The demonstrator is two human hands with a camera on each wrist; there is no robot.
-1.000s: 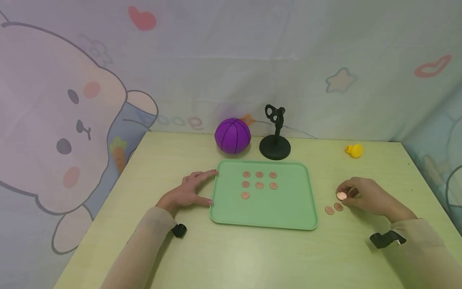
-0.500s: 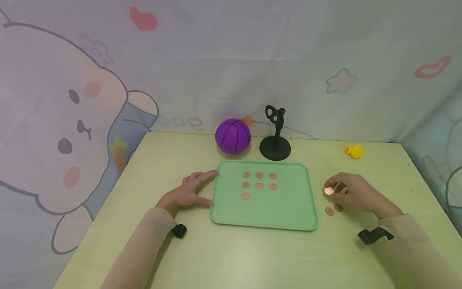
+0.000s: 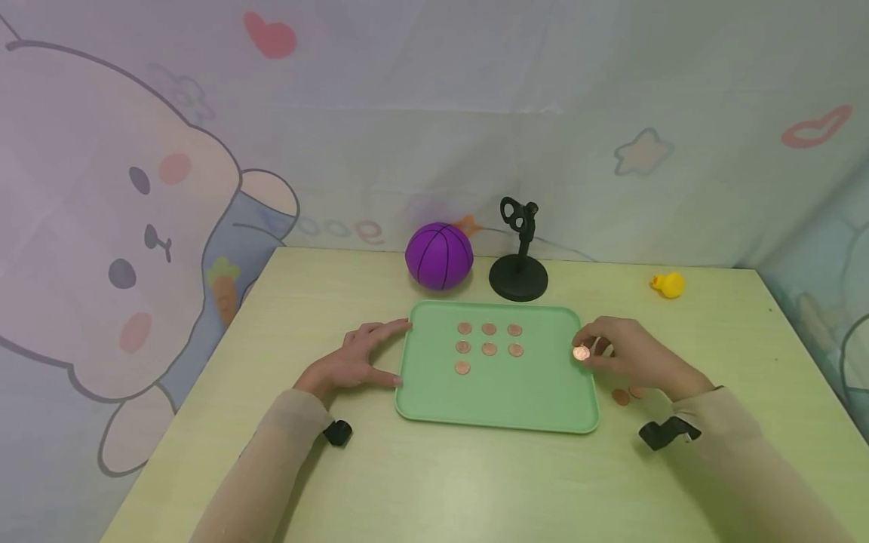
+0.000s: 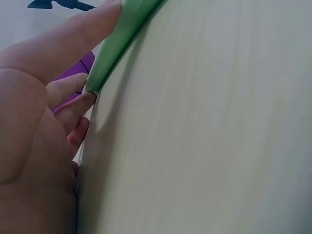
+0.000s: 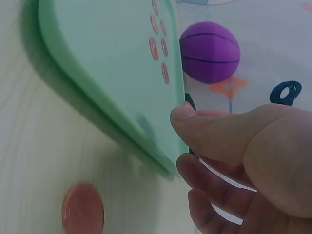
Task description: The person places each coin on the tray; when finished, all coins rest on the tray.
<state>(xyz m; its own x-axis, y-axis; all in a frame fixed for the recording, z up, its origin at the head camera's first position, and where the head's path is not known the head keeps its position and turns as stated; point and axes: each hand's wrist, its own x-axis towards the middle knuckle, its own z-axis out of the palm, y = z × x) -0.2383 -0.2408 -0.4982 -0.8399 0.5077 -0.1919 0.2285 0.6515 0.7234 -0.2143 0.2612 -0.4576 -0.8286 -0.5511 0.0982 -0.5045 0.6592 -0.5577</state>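
Observation:
My right hand (image 3: 624, 353) pinches a copper coin (image 3: 581, 353) between thumb and fingers, over the right rim of the green tray (image 3: 543, 392). In the right wrist view the thumb hides most of that coin. Several more coins (image 3: 489, 349) lie in rows on the tray, two rows of three and one single coin (image 3: 462, 368) in front. Two loose coins lie on the table beneath my right wrist, one coin (image 5: 83, 209) showing near the tray in the right wrist view. At the tray's left edge my left hand (image 3: 353, 360) rests with thumb and fingers spread, fingertips touching the rim.
Behind the tray stand a purple ball (image 3: 439, 256) and a black stand (image 3: 519, 277) with a round base. A small yellow toy (image 3: 668, 284) sits at the back right of the table (image 3: 448, 490). A printed cloth (image 3: 407, 113) hangs behind.
My right hand has carried the pinched coin leftward from beside the loose coins to the tray's right rim. The left hand and the coins on the tray have stayed put.

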